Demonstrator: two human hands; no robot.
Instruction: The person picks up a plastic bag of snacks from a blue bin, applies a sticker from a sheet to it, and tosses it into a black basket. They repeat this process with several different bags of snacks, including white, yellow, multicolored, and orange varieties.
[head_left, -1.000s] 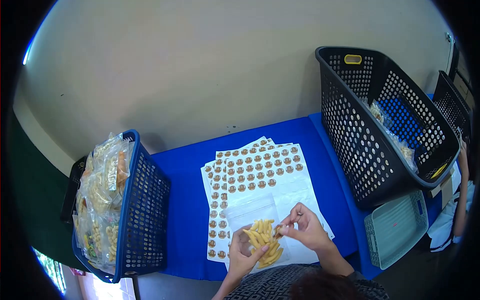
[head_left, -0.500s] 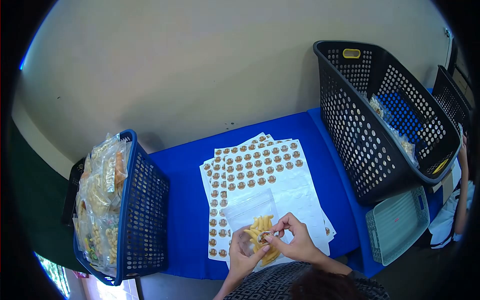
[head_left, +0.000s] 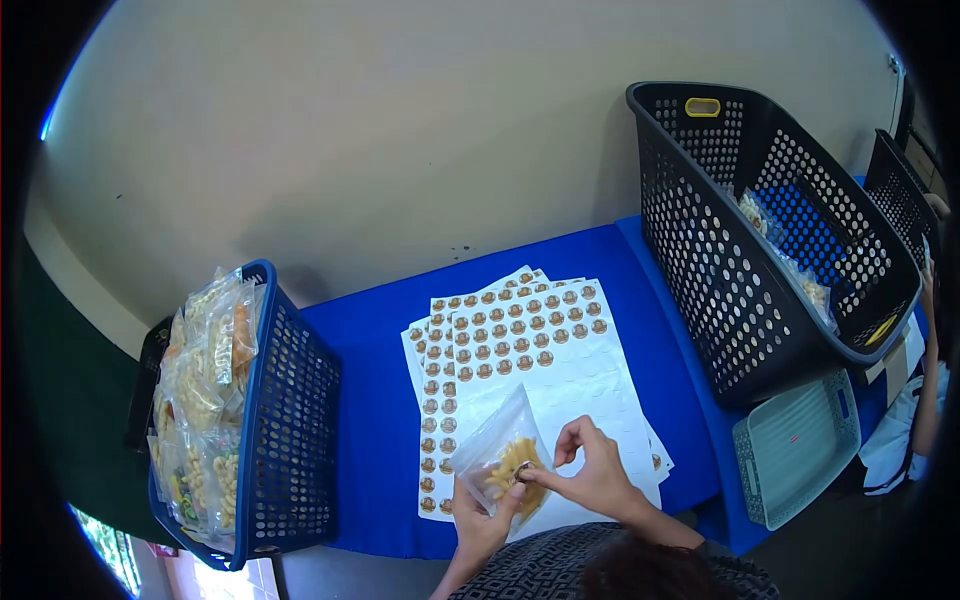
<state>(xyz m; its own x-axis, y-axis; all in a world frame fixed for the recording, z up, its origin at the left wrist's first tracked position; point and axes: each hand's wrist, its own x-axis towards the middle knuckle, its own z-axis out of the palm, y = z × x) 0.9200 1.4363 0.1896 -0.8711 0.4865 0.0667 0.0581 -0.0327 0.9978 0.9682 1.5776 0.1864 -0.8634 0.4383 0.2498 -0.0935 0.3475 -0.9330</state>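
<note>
My left hand (head_left: 480,522) grips a clear zip bag (head_left: 515,412) of yellow stick-shaped snacks (head_left: 512,458) near its lower left side. A round brown sticker (head_left: 521,472) lies on the front of the bag. On that sticker rests the thumb of my right hand (head_left: 592,482), while its other fingers curl above, apart from the bag. Under the bag are overlapping white sheets of round stickers (head_left: 500,340). The top sheet has rows of brown stickers at its far end and bare backing nearer me.
A blue basket (head_left: 290,430) heaped with snack bags (head_left: 205,390) stands at left. At right are a large black basket (head_left: 690,240) with a few bags inside and a pale green tray (head_left: 795,460). Another person's arm (head_left: 930,370) shows at the far right. Blue cloth (head_left: 375,400) covers the table.
The bag has turned and tilted in my left hand, its zip end swinging right. My right thumb has moved onto the sticker, and the right fingers have lifted away from it.
</note>
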